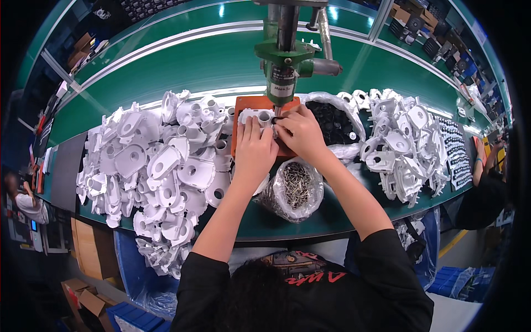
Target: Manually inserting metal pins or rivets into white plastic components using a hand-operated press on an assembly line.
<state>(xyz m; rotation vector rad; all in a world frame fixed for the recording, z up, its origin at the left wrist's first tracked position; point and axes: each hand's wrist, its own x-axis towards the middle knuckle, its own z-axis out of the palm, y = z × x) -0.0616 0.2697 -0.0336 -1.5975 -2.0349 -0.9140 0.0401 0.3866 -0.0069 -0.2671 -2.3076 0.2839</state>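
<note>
A white plastic housing (250, 114) with a round tube opening lies on an orange base plate (239, 105), under the green press head (282, 83). My left hand (255, 146) rests over the housing's near side, its fingers laid across the top and gripping it. Beside it, my right hand (303, 133) has its fingertips pinched together at the housing's right end, close to the press's thin metal tip (277, 110). A small dark spot shows at those fingertips; whether it is a held piece I cannot make out.
Heaped white plastic parts (130, 155) cover the left of the green table; more white parts (395, 144) lie right. A bag of metal screws (298, 188) stands near, a bag of black parts (332, 122) behind right. A lever handle (326, 67) juts from the press. Another person (481, 188) works far right.
</note>
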